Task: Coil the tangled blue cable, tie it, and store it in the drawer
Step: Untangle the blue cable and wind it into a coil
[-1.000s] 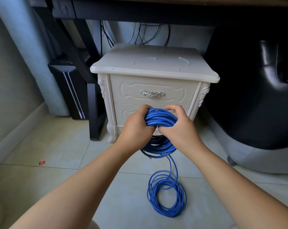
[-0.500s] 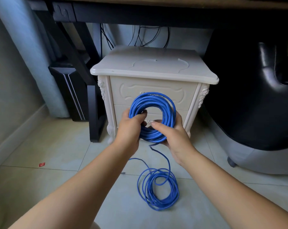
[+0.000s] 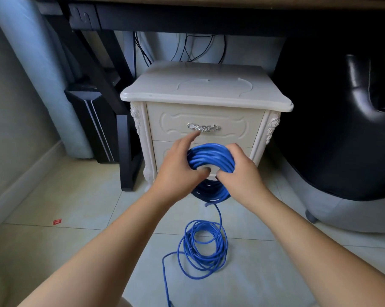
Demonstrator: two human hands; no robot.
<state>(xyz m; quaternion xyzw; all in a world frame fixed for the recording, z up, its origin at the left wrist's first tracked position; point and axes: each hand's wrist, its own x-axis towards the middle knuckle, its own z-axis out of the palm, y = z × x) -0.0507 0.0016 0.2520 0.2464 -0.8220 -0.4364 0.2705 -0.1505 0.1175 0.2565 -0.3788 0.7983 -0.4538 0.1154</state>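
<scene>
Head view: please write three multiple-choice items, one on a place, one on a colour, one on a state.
1. Of the thin blue cable, where do the loose loops lie? A cabinet top B pale tiled floor C drawer
2. What colour is the carved bedside cabinet? A cream B red C green
3. Its top drawer with the silver handle is: A half open B removed C shut
Key: 1B, loops rest on tiles; 2A, top and front are cream; 3C, front sits flush.
</scene>
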